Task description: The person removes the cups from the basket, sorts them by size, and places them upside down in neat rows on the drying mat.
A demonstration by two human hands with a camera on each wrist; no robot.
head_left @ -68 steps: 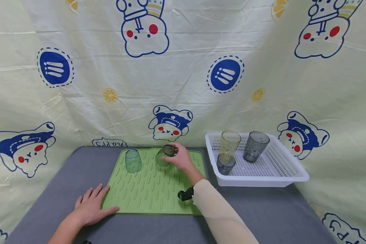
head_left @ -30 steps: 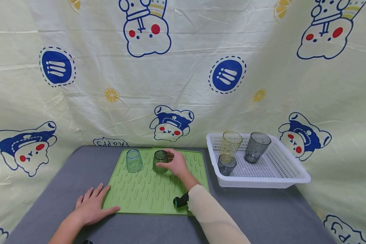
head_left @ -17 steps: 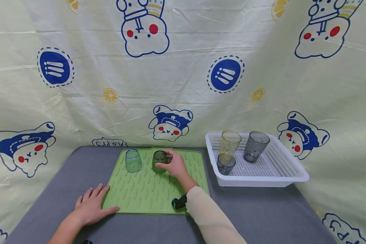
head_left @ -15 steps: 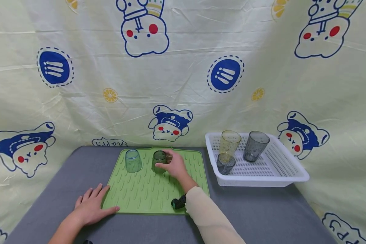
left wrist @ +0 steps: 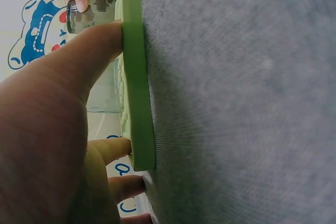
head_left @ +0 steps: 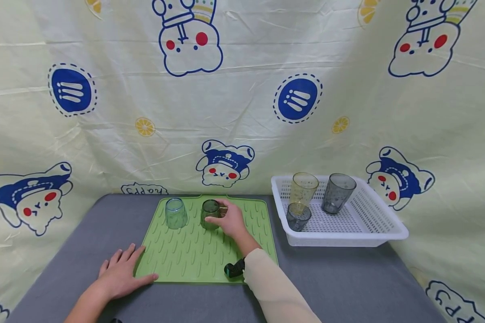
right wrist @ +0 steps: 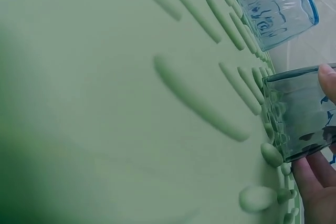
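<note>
The dark mug (head_left: 209,211) is standing near the far edge of the mat (head_left: 186,260), the right hand (head_left: 232,222) gripping it. Spread, the left hand (head_left: 120,274) is touching the near-left corner.

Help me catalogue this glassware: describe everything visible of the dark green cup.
The dark green cup is see-through, apparently glass, roughly cylindrical. It stands on end on the green mat, right of the blue glass in the head view. The right hand grips it from opposite sides. A possible handle shows beside that hand, partly hidden. Whether its mouth faces up is unclear.
</note>
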